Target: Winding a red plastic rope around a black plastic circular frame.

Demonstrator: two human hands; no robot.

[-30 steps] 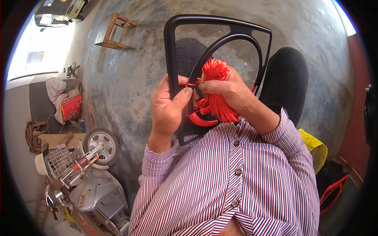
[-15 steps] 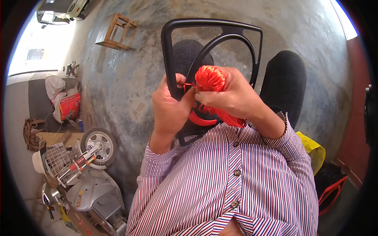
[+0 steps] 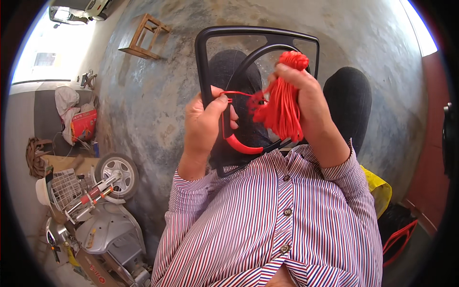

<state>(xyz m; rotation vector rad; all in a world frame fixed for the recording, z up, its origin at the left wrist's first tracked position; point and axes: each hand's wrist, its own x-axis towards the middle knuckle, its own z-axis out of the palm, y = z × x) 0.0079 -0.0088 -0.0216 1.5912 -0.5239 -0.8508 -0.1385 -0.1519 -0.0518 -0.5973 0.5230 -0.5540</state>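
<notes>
A black plastic frame (image 3: 205, 62) with a curved inner bar rests on my lap, over my dark trousers. Part of that curved bar is wrapped in red cord (image 3: 239, 143). My left hand (image 3: 205, 124) grips the frame's left side and pinches a taut red strand against it. My right hand (image 3: 306, 100) holds a hank of red cord (image 3: 283, 107) up in front of the frame, with loose strands hanging below the fingers. The strand runs from the hank across to my left thumb.
The floor is bare grey concrete. A small wooden stool frame (image 3: 143, 36) lies at the upper left. A grey scooter (image 3: 95, 215) with a wire basket stands at the lower left. Bags (image 3: 76, 119) sit by the left wall. A yellow bag (image 3: 377, 186) lies by my right elbow.
My right hand has lifted the red hank up and to the right, away from my left hand. A strand now stretches between the two hands. The frame has barely moved.
</notes>
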